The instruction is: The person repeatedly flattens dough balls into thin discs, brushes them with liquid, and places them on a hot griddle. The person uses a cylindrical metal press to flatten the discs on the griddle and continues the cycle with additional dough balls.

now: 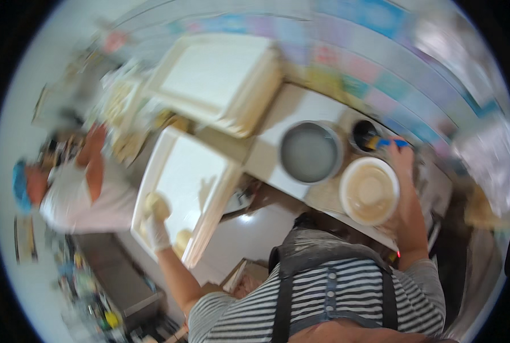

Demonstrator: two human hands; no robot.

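Observation:
My left hand [157,229], in a thin pale glove, touches a round piece of pale dough [157,205] at the left end of a white plastic tray [195,182]; blur hides how its fingers sit. Another dough piece [184,238] lies near the tray's lower edge. On the right, my right hand [400,156] grips a brush with a blue handle [393,143]. The brush's yellowish end points into a dark cup [363,133]. Just below the cup stands a white bowl [369,191] with pale beige contents. Left of both is a round metal pot [311,152] holding greyish liquid.
A stack of white trays [214,77] stands at the back against the tiled wall [375,77]. The pot and bowl share a white worktop [289,109]. At the left, a co-worker [92,193] in a blue hair cover reaches toward a cluttered surface. Cardboard boxes [248,276] stand low down by me.

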